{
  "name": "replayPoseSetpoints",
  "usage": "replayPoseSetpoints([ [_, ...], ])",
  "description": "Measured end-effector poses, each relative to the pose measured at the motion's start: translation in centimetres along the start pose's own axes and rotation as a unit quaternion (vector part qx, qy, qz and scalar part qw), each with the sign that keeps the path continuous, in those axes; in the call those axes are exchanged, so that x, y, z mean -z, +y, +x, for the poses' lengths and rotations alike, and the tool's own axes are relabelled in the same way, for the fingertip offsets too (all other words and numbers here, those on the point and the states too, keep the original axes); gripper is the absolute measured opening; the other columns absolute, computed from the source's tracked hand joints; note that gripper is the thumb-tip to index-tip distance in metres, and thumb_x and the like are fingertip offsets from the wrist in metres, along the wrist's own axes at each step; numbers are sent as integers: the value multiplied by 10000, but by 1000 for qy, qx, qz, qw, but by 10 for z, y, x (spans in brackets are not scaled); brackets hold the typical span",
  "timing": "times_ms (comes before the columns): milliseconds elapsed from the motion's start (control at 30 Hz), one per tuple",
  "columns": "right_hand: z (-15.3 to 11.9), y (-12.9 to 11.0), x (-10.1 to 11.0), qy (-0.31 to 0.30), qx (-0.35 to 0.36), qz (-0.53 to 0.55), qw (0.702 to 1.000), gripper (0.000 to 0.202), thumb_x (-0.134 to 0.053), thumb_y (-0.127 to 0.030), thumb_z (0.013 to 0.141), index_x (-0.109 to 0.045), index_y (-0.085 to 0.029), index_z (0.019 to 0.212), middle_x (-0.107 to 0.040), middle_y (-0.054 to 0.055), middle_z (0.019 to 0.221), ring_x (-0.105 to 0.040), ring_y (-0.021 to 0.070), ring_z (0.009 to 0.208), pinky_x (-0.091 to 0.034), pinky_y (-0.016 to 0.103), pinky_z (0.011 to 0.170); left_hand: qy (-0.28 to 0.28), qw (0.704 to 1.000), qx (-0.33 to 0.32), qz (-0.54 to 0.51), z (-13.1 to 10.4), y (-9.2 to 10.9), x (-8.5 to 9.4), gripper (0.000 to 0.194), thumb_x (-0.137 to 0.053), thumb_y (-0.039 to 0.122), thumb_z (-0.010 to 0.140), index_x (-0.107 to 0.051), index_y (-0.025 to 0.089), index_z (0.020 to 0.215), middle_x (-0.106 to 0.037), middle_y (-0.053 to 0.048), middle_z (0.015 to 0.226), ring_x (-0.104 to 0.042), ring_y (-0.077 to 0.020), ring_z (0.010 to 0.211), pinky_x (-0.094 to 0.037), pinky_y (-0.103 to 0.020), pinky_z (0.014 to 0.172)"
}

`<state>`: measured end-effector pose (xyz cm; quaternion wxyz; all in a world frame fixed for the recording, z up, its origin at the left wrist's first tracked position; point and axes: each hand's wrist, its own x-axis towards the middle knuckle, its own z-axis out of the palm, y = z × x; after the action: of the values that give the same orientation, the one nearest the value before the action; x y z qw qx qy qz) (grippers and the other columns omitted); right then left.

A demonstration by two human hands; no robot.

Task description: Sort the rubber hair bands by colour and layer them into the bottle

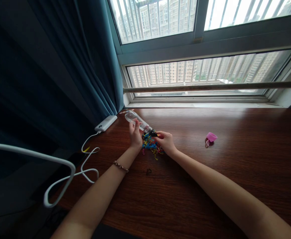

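White cable point(36, 153), pink cup point(212, 136), colourful links point(149, 143) between hands point(135, 136) point(167, 143), left gripping bottle point(143, 126), right at its end, hold unclear

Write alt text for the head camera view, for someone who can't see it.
A person's left hand holds a clear bottle tilted over a dark wooden table, the right hand at its narrow end, by a pile of colorful bands. A pink cap lies to the right; a white device with a cable sits left, near a blue curtain, with a window behind.
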<state>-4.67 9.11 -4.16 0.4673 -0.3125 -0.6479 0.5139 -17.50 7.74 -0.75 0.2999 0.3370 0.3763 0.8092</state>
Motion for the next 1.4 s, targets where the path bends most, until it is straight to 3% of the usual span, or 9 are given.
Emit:
replayPoseSetpoints([
  [200,0,3,3,-21,8,-55,998,376,-634,-329,671,-630,-180,1016,-635,-14,553,-525,111,438,-417,212,455,-33,995,-59,69,-1,7,0,425,-591,394,755,-457,241,1128,-531,-9,869,-568,-103,698,-473,-218,639],
  [333,2,6,3,-19,33,-101,994,397,-630,-328,686,-612,-197,1060,-626,-22,557,-558,123,511,-438,227,541,-89,976,-116,161,-7,15,-3,453,-641,318,723,-467,239,1133,-547,-17,933,-577,-114,778,-470,-230,717],
  [500,3,9,2,-12,46,-112,993,316,-563,-357,747,-632,-190,1007,-616,-20,547,-565,122,522,-437,228,562,-108,959,-142,221,-10,15,-4,419,-686,289,671,-530,205,1051,-568,-42,991,-576,-145,873,-459,-276,802],
  [667,4,9,2,1,50,-109,993,264,-506,-368,782,-676,-175,845,-599,-11,504,-537,116,470,-418,220,518,-119,977,-86,156,-9,11,-2,412,-642,303,716,-504,203,1091,-578,-50,976,-599,-144,813,-483,-267,731],
  [867,4,10,4,20,59,-104,993,201,-581,-341,722,-683,-168,725,-630,13,562,-564,132,523,-415,219,525,-70,994,-26,85,-1,6,2,359,-616,344,736,-520,179,1040,-594,-45,899,-596,-123,738,-472,-225,653],
  [1100,2,5,4,23,70,-99,992,158,-616,-331,685,-675,-190,725,-641,-2,633,-548,120,555,-410,213,531,-16,998,53,4,1,4,1,327,-641,398,692,-537,149,877,-582,-32,816,-597,-125,658,-464,-230,585],
  [1267,9,-2,11,66,40,-41,996,214,-575,-374,715,-628,-167,723,-614,5,642,-528,109,538,-407,208,497,22,996,87,-15,5,5,4,384,-628,468,683,-548,126,838,-591,-34,728,-591,-127,622,-459,-239,580],
  [1400,19,-11,24,70,24,-6,997,296,-503,-426,763,-592,-145,786,-622,34,698,-568,118,586,-446,214,514,2,993,113,-15,4,5,4,391,-631,481,681,-555,116,798,-593,-25,686,-585,-115,595,-455,-231,574],
])
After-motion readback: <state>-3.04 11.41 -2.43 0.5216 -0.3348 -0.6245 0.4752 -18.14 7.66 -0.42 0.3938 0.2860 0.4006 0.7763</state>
